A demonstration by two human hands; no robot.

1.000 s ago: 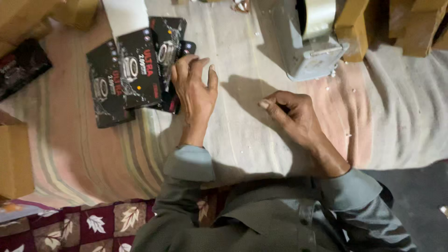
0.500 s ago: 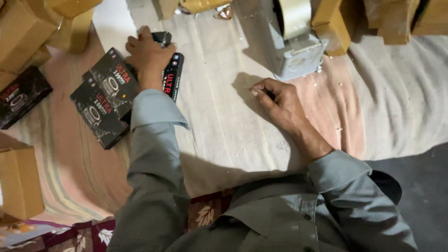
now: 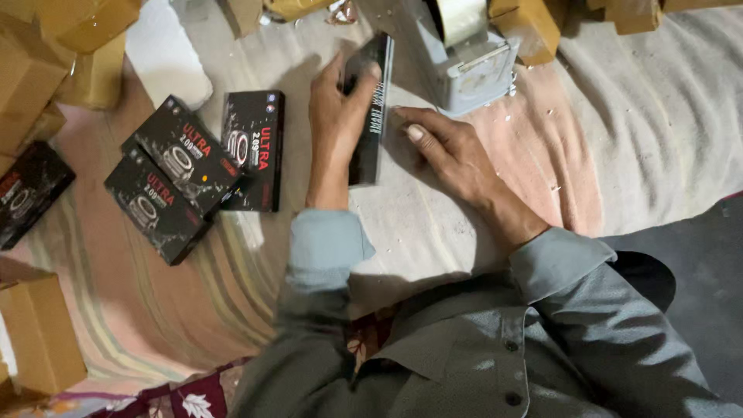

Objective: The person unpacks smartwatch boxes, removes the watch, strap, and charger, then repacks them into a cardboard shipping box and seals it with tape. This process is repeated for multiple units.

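Observation:
My left hand (image 3: 334, 116) grips a flat black product box (image 3: 371, 116) stood on its long edge on the cloth, fingers wrapped over its top. My right hand (image 3: 445, 151) lies flat on the cloth right beside that box, thumb pointing at it, holding nothing. Three more black boxes with red lettering lie to the left: one (image 3: 254, 149) flat by itself, and two (image 3: 174, 174) overlapping at an angle.
A grey tape dispenser (image 3: 464, 54) with a tape roll stands just beyond the hands. Brown cardboard cartons (image 3: 46, 54) sit at top left, more (image 3: 534, 27) at the top right, one (image 3: 39, 333) at lower left. Another black box (image 3: 27, 193) lies at the left edge.
My left hand reached to the black boxes on the left, took one, and brought it to the middle in front of the tape dispenser. My right hand shifted slightly toward it.

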